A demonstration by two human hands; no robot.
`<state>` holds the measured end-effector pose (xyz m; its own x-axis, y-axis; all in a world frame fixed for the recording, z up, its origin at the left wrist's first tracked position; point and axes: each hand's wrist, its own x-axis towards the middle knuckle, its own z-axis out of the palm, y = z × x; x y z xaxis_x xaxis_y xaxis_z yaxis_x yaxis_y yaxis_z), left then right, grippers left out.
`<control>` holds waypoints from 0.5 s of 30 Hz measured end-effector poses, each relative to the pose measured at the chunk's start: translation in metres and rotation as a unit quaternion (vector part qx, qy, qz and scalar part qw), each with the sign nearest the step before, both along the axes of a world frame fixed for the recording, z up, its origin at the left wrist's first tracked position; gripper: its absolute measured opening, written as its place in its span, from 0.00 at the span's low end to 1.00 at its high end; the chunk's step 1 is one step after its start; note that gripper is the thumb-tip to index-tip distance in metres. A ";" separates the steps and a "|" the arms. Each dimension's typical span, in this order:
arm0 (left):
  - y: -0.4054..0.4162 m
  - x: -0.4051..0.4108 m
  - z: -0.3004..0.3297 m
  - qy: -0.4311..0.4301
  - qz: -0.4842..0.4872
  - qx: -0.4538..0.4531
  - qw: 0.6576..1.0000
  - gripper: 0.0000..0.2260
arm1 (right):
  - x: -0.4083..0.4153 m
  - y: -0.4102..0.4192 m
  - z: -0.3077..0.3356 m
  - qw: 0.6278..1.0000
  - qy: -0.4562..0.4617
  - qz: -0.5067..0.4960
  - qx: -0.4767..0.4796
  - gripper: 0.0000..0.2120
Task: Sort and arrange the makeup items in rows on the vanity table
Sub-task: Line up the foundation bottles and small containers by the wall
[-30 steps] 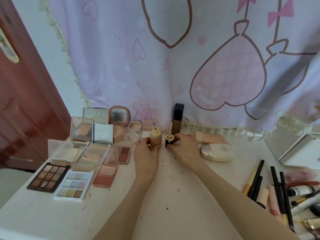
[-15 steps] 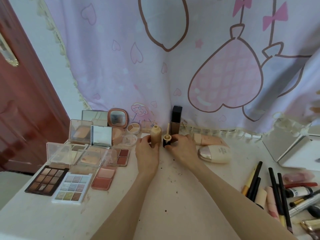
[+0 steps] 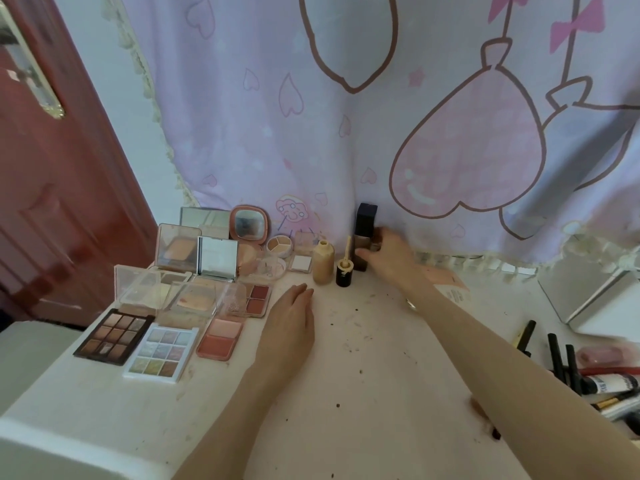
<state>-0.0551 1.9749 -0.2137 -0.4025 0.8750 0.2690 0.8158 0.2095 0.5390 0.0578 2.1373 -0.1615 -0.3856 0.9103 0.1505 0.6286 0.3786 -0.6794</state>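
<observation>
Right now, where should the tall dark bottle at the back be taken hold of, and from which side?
Grip the tall dark bottle round its lower body, from the right, where the right hand is. It stands upright against the curtain, with the small bottles close on its left.

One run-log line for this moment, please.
left hand: open, resting on table | right hand: grip on tall dark bottle | beige bottle, cap with wand: standing free
</observation>
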 end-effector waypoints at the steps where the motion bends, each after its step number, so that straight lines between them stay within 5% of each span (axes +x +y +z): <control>1: 0.000 -0.001 -0.002 0.012 -0.004 -0.010 1.000 0.18 | -0.002 0.001 -0.001 1.000 -0.005 0.000 0.001 0.20; 9: 0.004 -0.004 -0.006 0.064 -0.034 -0.050 0.996 0.19 | 0.006 0.001 -0.007 0.999 0.024 -0.023 0.018 0.18; 15: 0.001 -0.004 -0.002 0.043 -0.036 -0.048 0.997 0.19 | 0.040 -0.021 0.013 0.989 0.142 -0.050 0.000 0.15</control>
